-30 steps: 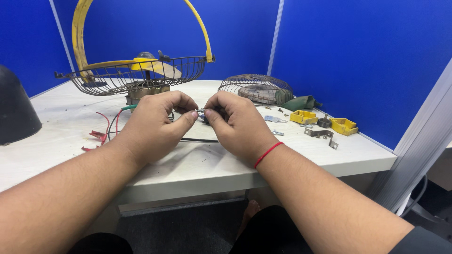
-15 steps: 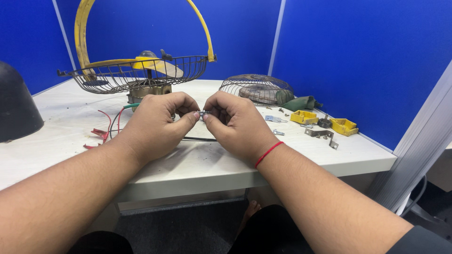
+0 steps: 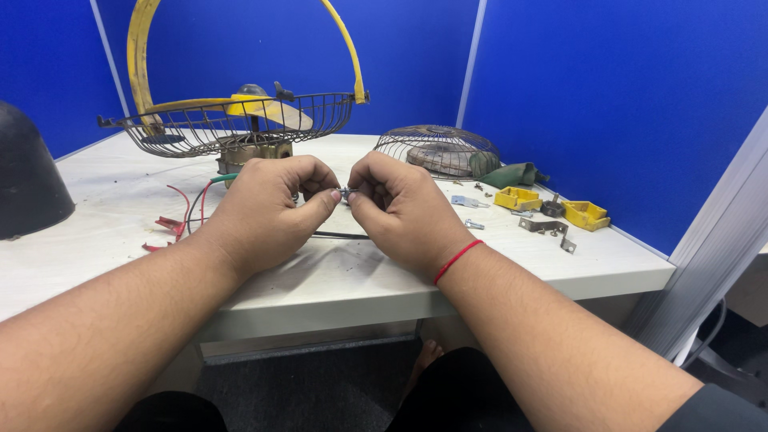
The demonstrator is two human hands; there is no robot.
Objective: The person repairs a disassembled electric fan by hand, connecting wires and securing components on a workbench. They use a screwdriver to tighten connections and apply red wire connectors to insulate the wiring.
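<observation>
Both hands have lifted slightly and closed in since a second ago; rest of the bench is unchanged. Left hand (image 3: 268, 210) and right hand (image 3: 400, 210) sit knuckle to knuckle above the front-middle of the table (image 3: 336, 276). Fingers of both are curled tight, thumb and forefinger pinching a small metal part (image 3: 346, 193) between them. It's too small to tell what kind. Black wire (image 3: 340, 235) lies on the table just under my hands. Red wires (image 3: 172, 220) lie toward the left edge. Behind my hands, near the back edge: wire fan guard (image 3: 232, 128) with yellow blade (image 3: 260, 108). Second guard (image 3: 436, 148) is back right. Yellow clips (image 3: 518, 198) and a metal bracket (image 3: 548, 228) are near the right edge. Black dome (image 3: 28, 172) is at far left.
</observation>
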